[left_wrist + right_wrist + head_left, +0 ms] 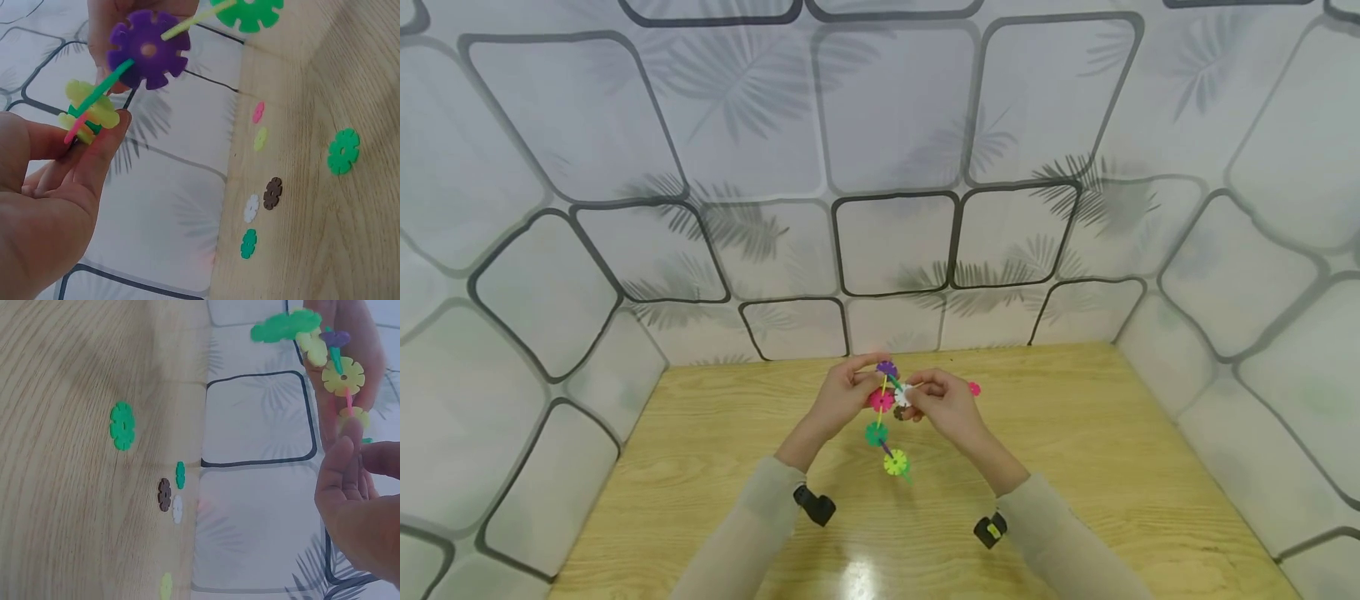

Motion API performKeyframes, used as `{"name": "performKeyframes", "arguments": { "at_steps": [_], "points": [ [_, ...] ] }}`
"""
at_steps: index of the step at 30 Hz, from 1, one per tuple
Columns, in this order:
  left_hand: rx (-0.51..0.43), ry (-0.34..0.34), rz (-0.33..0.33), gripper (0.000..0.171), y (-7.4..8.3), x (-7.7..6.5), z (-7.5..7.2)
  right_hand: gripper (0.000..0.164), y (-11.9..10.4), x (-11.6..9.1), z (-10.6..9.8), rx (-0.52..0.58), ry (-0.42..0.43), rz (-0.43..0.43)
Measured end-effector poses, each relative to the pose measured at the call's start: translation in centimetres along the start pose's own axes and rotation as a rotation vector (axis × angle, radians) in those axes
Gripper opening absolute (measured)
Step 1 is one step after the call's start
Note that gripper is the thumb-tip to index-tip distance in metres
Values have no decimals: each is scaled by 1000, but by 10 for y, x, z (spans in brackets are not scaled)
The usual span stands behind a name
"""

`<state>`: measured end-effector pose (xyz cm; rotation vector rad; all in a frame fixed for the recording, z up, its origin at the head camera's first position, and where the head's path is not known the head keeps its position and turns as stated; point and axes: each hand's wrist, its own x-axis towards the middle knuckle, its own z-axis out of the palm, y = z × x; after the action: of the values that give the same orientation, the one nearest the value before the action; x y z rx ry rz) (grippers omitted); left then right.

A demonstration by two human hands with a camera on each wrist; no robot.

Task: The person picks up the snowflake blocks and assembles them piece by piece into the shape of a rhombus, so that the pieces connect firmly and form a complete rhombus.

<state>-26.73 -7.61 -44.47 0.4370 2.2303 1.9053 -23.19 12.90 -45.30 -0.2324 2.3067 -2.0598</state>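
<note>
Flower-shaped interlocking discs form a chain between my two hands, above the table. In the head view a purple disc is at my left hand, with a pink disc, a green disc and a yellow-green disc below. Thumb and fingers of the left hand pinch the chain. My right hand pinches it from the other side, close to a white disc. A yellow disc hangs near the right fingertips. The exact grip points are partly hidden by fingers.
Loose discs lie on the wooden table: a brown disc, a white disc, a pink disc, a yellow disc and a green disc. Patterned cloth walls stand behind and beside the table.
</note>
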Motion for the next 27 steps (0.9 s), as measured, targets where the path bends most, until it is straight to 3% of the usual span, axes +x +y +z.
{"name": "performKeyframes", "arguments": {
  "at_steps": [8, 19, 27],
  "points": [
    [-103, -38, -27, 38, -2, -1, -4, 22, 8, 1, 2, 3, -12, -1],
    [-118, 1, -48, 38, -4, -2, -12, 20, 26, 2, 4, 26, 53, 20],
    [-112, 12, -49, 36, -5, -1, -14, 22, 47, 9, 2, -12, 85, 86]
  ]
}}
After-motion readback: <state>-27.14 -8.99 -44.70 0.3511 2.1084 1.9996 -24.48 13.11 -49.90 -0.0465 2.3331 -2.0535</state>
